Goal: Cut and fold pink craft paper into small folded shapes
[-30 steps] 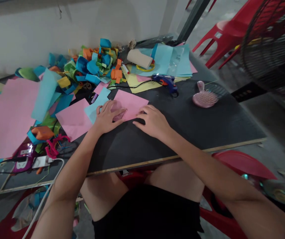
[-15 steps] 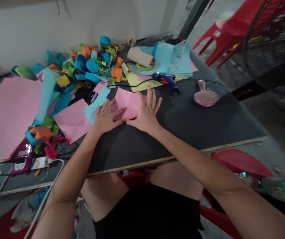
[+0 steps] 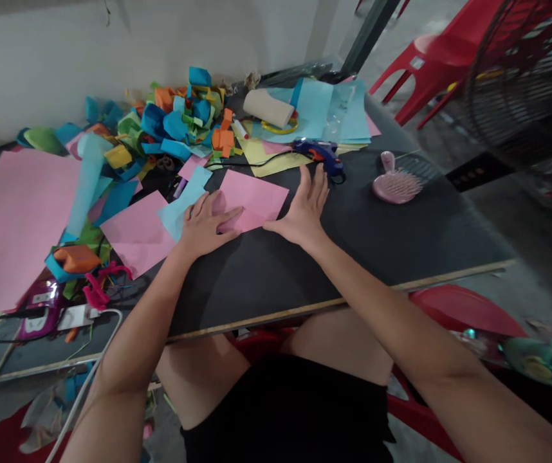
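A pink sheet of paper (image 3: 257, 198) lies spread on the dark table in front of me, with faint crease lines. My left hand (image 3: 207, 225) rests on its left part, fingers stretched out and pressing it down. Just off the sheet's right edge is my right hand (image 3: 305, 209), fingers apart and holding nothing; its thumb tip is near the lower right edge. Left of my left hand lie a light blue piece of paper (image 3: 172, 218) and a second pink sheet (image 3: 136, 235). A blue glue gun (image 3: 324, 154) sits beyond my right fingertips.
A pile of folded coloured paper pieces (image 3: 174, 122) stands against the wall. At right lies a pink hairbrush (image 3: 396, 183). A beige roll (image 3: 269, 108) rests on blue sheets at the back. A large pink sheet (image 3: 25, 218) and a purple device (image 3: 42, 308) are at left. A fan (image 3: 522, 90) stands beyond the table.
The pink sheet's right part, folded over before, now lies opened out flat. My right hand has moved right, off the paper. My left hand has stayed in place.
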Motion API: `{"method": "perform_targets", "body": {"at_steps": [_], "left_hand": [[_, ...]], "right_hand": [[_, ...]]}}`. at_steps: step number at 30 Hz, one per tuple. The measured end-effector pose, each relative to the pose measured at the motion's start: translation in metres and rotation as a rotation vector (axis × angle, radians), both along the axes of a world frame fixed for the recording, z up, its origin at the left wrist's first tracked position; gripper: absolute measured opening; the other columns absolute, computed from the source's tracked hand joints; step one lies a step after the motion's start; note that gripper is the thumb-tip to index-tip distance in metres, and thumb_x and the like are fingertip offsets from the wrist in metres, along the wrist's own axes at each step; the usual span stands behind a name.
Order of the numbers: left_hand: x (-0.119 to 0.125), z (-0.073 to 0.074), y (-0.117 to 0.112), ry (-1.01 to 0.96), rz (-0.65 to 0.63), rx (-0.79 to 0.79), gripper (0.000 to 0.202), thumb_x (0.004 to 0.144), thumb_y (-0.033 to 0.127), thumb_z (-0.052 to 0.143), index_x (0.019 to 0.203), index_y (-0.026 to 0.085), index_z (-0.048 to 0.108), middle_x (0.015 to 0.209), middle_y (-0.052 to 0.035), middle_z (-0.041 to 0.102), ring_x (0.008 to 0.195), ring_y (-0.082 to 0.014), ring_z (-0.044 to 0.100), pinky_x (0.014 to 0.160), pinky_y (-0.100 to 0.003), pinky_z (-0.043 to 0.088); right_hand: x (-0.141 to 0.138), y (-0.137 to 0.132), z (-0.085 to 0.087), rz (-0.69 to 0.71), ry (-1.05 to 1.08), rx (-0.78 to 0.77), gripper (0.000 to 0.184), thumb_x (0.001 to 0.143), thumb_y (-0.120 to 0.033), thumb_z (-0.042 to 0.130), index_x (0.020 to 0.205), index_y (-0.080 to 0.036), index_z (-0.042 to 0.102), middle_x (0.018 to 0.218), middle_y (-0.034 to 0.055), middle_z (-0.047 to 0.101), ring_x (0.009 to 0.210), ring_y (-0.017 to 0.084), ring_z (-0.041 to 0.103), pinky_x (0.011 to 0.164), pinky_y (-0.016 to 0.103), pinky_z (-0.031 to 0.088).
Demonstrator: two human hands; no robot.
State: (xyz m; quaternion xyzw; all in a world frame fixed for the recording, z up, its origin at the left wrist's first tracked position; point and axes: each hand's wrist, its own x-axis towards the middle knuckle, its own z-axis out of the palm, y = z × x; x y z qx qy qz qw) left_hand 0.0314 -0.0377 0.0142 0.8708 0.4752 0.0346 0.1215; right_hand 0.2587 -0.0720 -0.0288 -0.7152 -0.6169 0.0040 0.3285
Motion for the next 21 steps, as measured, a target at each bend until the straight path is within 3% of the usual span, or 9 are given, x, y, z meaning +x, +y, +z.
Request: {"method": "perform_targets", "body": {"at_steps": [3, 10, 21], "left_hand": [[0.001, 0.001, 0.000, 0.003, 0.002, 0.000, 0.055, 0.086, 0.061, 0.052, 0.139, 0.047, 0.046, 0.160, 0.0012, 0.024, 0.148, -0.0346, 0.017, 0.114, -0.058, 0.018], [0.002, 0.003, -0.001, 0.000, 0.011, 0.006, 0.057, 0.085, 0.061, 0.054, 0.138, 0.043, 0.049, 0.160, -0.0009, 0.026, 0.147, -0.0360, 0.018, 0.114, -0.058, 0.019], [0.000, 0.001, -0.002, -0.001, -0.005, 0.025, 0.055, 0.086, 0.061, 0.052, 0.138, 0.045, 0.048, 0.161, 0.0008, 0.022, 0.148, -0.0345, 0.018, 0.115, -0.057, 0.020]], "right_hand": [[-0.005, -0.005, 0.007, -0.001, -0.030, 0.015, 0.124, 0.063, -0.055, 0.076, 0.150, -0.019, -0.004, 0.158, 0.0242, -0.007, 0.146, 0.049, 0.000, 0.108, 0.074, 0.012], [-0.048, -0.017, 0.028, 0.094, -0.054, -0.044, 0.121, 0.067, -0.049, 0.075, 0.152, -0.016, -0.004, 0.159, 0.0241, -0.005, 0.147, 0.046, 0.001, 0.111, 0.071, 0.013], [-0.026, -0.008, 0.000, -0.029, 0.030, -0.003, 0.136, 0.062, -0.050, 0.078, 0.149, -0.019, -0.022, 0.157, 0.0237, -0.015, 0.147, 0.047, -0.004, 0.111, 0.071, 0.014]]}}
